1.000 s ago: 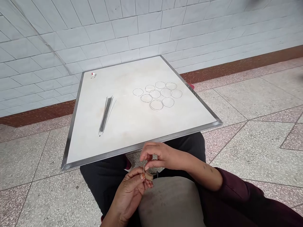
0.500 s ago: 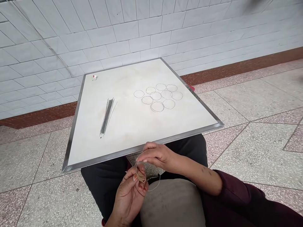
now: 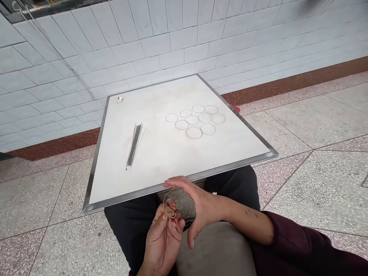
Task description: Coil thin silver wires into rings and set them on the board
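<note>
In the head view, my left hand (image 3: 165, 234) is closed on a small brown piece (image 3: 170, 213) and a thin wire loop (image 3: 164, 197), pinched at the fingertips, palm up. My right hand (image 3: 198, 205) arches around the loop's upper right, its thumb spread down and away from the fingers. Its palm hides part of the loop. Both hands are at the board's near edge, above the lap. Several wire rings (image 3: 194, 133) lie touching or overlapping on the white board (image 3: 161, 153). Left of them lies a bundle of straight wires (image 3: 134, 145).
A small white and red item (image 3: 120, 99) sits at the board's far left corner. The board has a metal rim (image 3: 247, 159) and rests over dark-trousered legs (image 3: 123, 226). Behind it stands a tiled wall (image 3: 178, 42). Speckled floor (image 3: 339, 184) shows on both sides.
My right hand has opened, its thumb moving down and away from the fingers. My left hand keeps its pinch on the brown piece and wire. The view has shifted slightly.
</note>
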The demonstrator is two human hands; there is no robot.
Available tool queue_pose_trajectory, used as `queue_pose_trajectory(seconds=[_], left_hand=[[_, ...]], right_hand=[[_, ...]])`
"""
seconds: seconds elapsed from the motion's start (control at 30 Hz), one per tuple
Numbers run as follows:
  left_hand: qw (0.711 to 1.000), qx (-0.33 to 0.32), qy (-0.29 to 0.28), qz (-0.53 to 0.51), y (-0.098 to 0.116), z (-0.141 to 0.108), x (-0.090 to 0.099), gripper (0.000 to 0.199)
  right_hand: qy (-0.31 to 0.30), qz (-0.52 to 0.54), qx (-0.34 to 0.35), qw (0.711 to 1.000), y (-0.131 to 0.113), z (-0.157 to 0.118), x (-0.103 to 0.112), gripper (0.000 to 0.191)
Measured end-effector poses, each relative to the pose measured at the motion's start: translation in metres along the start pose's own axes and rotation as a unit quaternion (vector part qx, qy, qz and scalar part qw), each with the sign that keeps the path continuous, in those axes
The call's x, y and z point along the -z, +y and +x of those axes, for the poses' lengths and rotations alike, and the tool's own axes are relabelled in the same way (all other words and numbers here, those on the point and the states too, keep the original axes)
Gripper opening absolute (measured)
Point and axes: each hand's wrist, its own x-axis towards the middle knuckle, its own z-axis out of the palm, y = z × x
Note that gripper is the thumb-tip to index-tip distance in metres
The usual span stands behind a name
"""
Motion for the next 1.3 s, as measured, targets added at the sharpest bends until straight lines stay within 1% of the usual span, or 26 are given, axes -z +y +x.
queue_pose_trajectory(seconds=[0.1, 0.2, 0.27, 0.43, 0.6, 0.7, 0.87, 0.97, 1.03, 1.2, 1.3], left_hand=[[1.0, -0.004, -0.008, -0.008, 0.0, -0.002, -0.003, 0.02], [1.0, -0.002, -0.011, -0.019, 0.0, -0.003, -0.004, 0.02], [1.0, 0.002, -0.015, -0.017, 0.0, -0.003, -0.004, 0.02], [1.0, 0.015, -0.021, -0.005, 0.001, -0.003, -0.001, 0.018], [0.999, 0.022, -0.02, 0.019, 0.002, -0.002, 0.0, 0.017], [0.999, 0.013, -0.017, 0.034, 0.002, -0.002, -0.001, 0.017], [0.998, -0.011, -0.009, 0.067, 0.001, 0.001, -0.004, 0.016], [0.998, -0.022, 0.003, 0.067, 0.001, 0.003, -0.004, 0.014], [0.998, -0.024, 0.015, 0.053, 0.002, 0.003, -0.004, 0.015], [0.998, -0.017, 0.048, 0.023, 0.004, 0.002, -0.003, 0.019], [0.998, -0.018, 0.059, 0.027, 0.004, 0.003, -0.006, 0.018]], right_hand=[[-0.012, -0.001, 0.027, 1.0, 0.003, 0.001, -0.002, 0.13], [-0.025, -0.005, 0.067, 0.997, 0.003, 0.002, 0.0, 0.126], [-0.028, -0.002, 0.079, 0.996, 0.003, 0.002, 0.001, 0.125], [-0.039, 0.017, 0.076, 0.996, 0.003, -0.001, 0.003, 0.121], [-0.033, 0.034, 0.068, 0.997, 0.001, -0.002, 0.005, 0.115], [-0.031, 0.022, 0.073, 0.997, -0.002, -0.002, 0.008, 0.113], [-0.029, 0.019, 0.053, 0.998, 0.0, -0.004, 0.009, 0.114], [-0.021, 0.025, 0.052, 0.998, 0.002, -0.004, 0.009, 0.114], [-0.019, 0.035, 0.055, 0.998, 0.003, -0.004, 0.01, 0.118], [0.013, 0.089, 0.053, 0.995, 0.005, -0.001, 0.012, 0.138], [0.001, 0.088, 0.057, 0.994, 0.006, 0.0, 0.011, 0.143]])
